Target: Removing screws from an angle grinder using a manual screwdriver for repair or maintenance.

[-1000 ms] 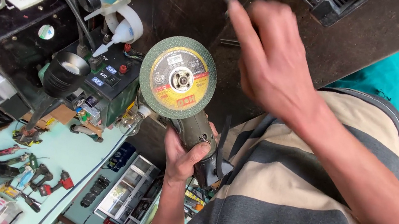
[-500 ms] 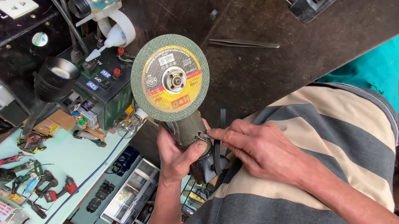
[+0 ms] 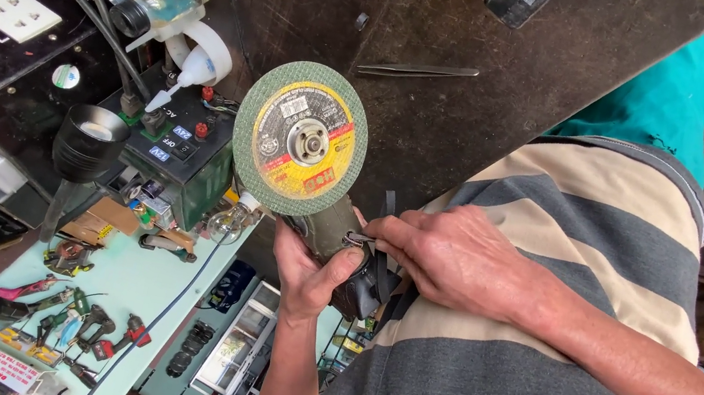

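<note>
Overhead, the left hand (image 3: 312,272) grips the body of an angle grinder (image 3: 336,233), held against the person's striped shirt (image 3: 511,389), its green cutting disc (image 3: 301,138) facing up. The right hand (image 3: 457,257) pinches at the grinder's body just beside the left thumb. Tweezers (image 3: 415,70) lie on the dark workbench (image 3: 440,136) beyond.

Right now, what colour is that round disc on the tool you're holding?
The disc is dark green around the rim, with a yellow and red label and a silver metal hub, seen in the head view.
</note>
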